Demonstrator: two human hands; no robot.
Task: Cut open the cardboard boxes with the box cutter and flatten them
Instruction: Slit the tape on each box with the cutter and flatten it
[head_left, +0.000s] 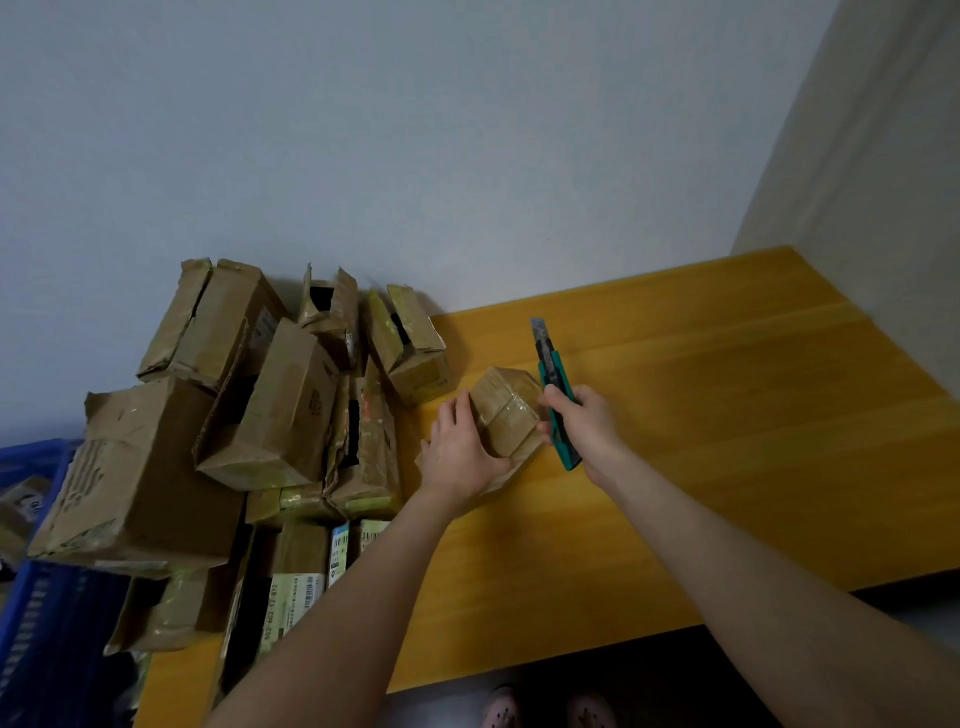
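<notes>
A small taped cardboard box (511, 410) stands on the yellow wooden table (701, 415), just right of the pile. My left hand (462, 452) grips its left side and near corner. My right hand (587, 426) sits against the box's right side and holds a teal box cutter (556, 400). The cutter's blade is extended and points up and away, above the box. The blade does not touch the cardboard.
A heap of several opened and crumpled cardboard boxes (270, 415) fills the table's left part against the grey wall. A blue plastic crate (47, 597) stands at the far left. A beige wall closes the right side. Slippered feet (550, 709) show below the table's near edge.
</notes>
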